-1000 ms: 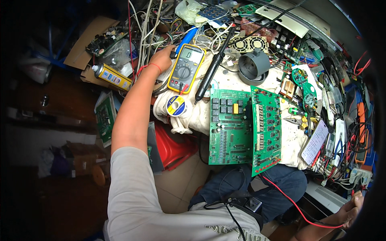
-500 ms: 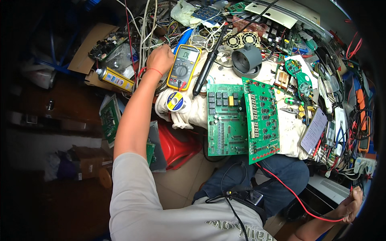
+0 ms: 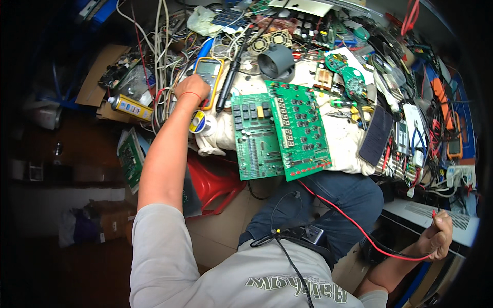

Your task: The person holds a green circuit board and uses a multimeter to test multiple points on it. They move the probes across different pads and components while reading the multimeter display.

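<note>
Yellow-rimmed multimeter (image 3: pixel 211 72) at eleven o'clock, partly covered by left hand (image 3: pixel 192 89), finger spread hidden, cannot tell. At four o'clock, clamped in fingers of right hand (image 3: pixel 437 237): red test lead (image 3: pixel 354 224).

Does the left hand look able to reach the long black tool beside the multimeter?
Probably yes: the left hand is at the multimeter; the black tool lies just right of it, largely uncovered.
</note>
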Demonstrator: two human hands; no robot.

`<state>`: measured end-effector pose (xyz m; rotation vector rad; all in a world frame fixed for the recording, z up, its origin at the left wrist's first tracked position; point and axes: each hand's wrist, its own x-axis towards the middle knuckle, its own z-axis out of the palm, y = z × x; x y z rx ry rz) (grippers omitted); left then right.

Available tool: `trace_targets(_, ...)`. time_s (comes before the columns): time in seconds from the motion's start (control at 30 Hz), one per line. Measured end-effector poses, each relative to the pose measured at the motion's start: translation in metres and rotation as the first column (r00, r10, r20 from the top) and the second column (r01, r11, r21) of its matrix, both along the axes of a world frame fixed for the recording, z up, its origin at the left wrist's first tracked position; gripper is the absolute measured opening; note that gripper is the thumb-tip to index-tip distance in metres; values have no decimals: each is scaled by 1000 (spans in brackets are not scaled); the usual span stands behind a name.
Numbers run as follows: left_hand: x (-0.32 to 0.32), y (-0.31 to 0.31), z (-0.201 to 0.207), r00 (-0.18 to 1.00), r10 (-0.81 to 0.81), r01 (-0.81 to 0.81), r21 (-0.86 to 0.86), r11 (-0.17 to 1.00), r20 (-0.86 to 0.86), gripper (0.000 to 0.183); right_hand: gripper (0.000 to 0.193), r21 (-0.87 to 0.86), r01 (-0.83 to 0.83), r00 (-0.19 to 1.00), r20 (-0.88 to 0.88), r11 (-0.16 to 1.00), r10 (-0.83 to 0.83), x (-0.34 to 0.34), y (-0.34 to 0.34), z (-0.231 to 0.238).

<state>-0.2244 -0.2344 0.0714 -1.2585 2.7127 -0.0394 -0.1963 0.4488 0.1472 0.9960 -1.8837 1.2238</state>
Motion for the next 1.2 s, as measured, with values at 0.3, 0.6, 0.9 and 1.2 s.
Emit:
trace_targets(0.3,23,-66,-12,875,71,54,241,969,-479,51,51,-49,-3,1000,-15,999,2,10,12,-6)
trace_targets(0.6,133,172,75,229,-112,616,55,786,-967,15,60,-58,-286,957,29,956,288,2,-98,12)
trace_targets(0.9,126,310,90,-107,-467,976,-182,118,-878,42,41,31,-857,514,10,514,858,29,-203,26)
trace_targets(1.2,138,291,90,-34,-626,985,-132,111,-779,32,31,148,-538,840,7,830,543,35,-180,9)
